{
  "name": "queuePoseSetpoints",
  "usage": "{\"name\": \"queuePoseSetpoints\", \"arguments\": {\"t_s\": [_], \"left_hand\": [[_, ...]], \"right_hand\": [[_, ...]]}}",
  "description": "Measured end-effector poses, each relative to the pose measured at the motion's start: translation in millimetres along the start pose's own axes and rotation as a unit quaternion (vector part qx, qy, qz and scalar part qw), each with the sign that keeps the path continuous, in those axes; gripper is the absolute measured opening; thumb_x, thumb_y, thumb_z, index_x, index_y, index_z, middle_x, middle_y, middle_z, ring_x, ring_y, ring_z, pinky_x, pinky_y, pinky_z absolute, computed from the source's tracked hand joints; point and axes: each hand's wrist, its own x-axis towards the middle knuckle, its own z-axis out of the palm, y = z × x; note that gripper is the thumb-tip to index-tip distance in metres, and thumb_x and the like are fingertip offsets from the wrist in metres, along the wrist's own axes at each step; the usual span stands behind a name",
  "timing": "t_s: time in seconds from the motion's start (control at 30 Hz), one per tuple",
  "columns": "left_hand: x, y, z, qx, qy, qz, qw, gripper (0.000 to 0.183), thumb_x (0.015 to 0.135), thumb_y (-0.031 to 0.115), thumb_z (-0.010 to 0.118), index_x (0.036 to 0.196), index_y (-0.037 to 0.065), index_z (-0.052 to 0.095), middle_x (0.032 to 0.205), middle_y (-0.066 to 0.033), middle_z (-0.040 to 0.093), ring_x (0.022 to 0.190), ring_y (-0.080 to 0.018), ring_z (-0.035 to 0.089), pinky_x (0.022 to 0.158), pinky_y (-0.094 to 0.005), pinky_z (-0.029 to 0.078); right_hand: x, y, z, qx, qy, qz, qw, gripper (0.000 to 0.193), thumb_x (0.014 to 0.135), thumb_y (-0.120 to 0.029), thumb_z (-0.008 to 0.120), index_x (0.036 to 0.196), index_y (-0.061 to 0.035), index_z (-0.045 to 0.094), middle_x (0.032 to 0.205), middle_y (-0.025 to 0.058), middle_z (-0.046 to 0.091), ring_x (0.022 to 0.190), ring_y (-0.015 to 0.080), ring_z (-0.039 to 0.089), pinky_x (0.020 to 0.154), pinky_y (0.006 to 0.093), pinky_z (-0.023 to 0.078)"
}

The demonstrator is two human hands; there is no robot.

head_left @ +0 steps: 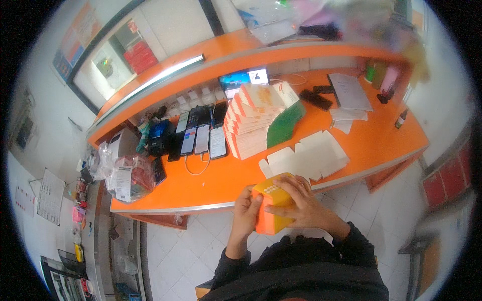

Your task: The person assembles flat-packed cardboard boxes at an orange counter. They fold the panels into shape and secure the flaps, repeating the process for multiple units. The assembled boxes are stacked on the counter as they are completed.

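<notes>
Just in front of the orange desk's near edge, a small yellow and orange box (267, 215) is held up between both hands. My left hand (245, 210) grips its left side, thumb against the orange face. Over the top and right side lies my right hand (298, 200), its fingers bent around the yellow face. Beyond them on the desk is an unfolded white cardboard carton (314, 155). Farther back, a fanned stack of flat printed cartons (253, 125) has a green piece (286, 125) along its right side.
Several phones (189, 140), some with cables, lie left of the stack. A plastic-wrapped bundle (131, 178) sits at the desk's left end. Papers (351, 93), a dark phone (316, 99) and a small bottle (400, 119) are at the right. A raised orange shelf (226, 62) runs behind.
</notes>
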Motion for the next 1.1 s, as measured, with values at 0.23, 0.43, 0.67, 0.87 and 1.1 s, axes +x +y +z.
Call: {"name": "queuePoseSetpoints", "arguments": {"t_s": [0.23, 0.43, 0.67, 0.87, 1.1], "left_hand": [[15.1, 49.5, -29.0, 0.484, -0.163, 0.133, 0.849, 0.048, 0.066, 0.018, 0.061, 0.107, 0.003, 0.042, 0.109, -0.0145, 0.045, 0.104, -0.024, 0.041, 0.082, -0.0313, 0.034], [37.7, 15.1, -17.1, 0.305, -0.022, 0.081, 0.949, 0.023, 0.075, 0.011, 0.052, 0.094, -0.001, 0.051, 0.068, -0.0079, 0.056, 0.04, -0.0095, 0.046, 0.039, -0.0228, 0.039], [179.5, 65.8, 63.1, 0.452, -0.07, 0.357, 0.815, 0.033, 0.07, 0.015, 0.054, 0.098, 0.0, 0.045, 0.083, -0.0205, 0.052, 0.071, -0.0304, 0.053, 0.065, -0.0341, 0.04], [314.3, 55.2, 18.6, 0.72, -0.108, 0.073, 0.681, 0.036, 0.068, 0.026, 0.054, 0.091, -0.001, 0.048, 0.089, -0.0228, 0.05, 0.083, -0.0358, 0.049, 0.07, -0.0397, 0.039], [300.3, -24.5, -115.6, 0.631, 0.017, 0.143, 0.762, 0.038, 0.073, 0.033, 0.048, 0.076, -0.004, 0.051, 0.071, -0.021, 0.054, 0.069, -0.0334, 0.053, 0.06, -0.0356, 0.041]], "right_hand": [[-16.3, 31.1, -16.6, 0.147, 0.285, 0.097, 0.942, 0.08, 0.05, -0.018, 0.068, 0.118, -0.0073, 0.027, 0.113, 0.0166, 0.029, 0.108, 0.0284, 0.029, 0.087, 0.0404, 0.024], [-9.4, 49.5, 9.7, 0.06, 0.371, 0.272, 0.886, 0.085, 0.051, -0.008, 0.069, 0.12, -0.0024, 0.019, 0.113, 0.0163, 0.03, 0.107, 0.0268, 0.03, 0.088, 0.0366, 0.026], [37.1, 169.6, -39.4, -0.023, 0.432, 0.29, 0.854, 0.082, 0.053, -0.024, 0.07, 0.119, -0.0034, 0.026, 0.115, 0.0175, 0.034, 0.104, 0.031, 0.033, 0.087, 0.0376, 0.027], [122.4, 239.6, -42.3, 0.382, 0.124, 0.312, 0.861, 0.056, 0.063, -0.021, 0.062, 0.111, -0.0044, 0.038, 0.103, 0.0072, 0.048, 0.092, 0.0154, 0.045, 0.078, 0.0259, 0.035], [179.7, 208.7, -24.6, 0.198, 0.03, 0.358, 0.912, 0.071, 0.052, -0.039, 0.062, 0.111, -0.008, 0.038, 0.105, 0.0153, 0.047, 0.097, 0.0273, 0.044, 0.081, 0.032, 0.034]]}}
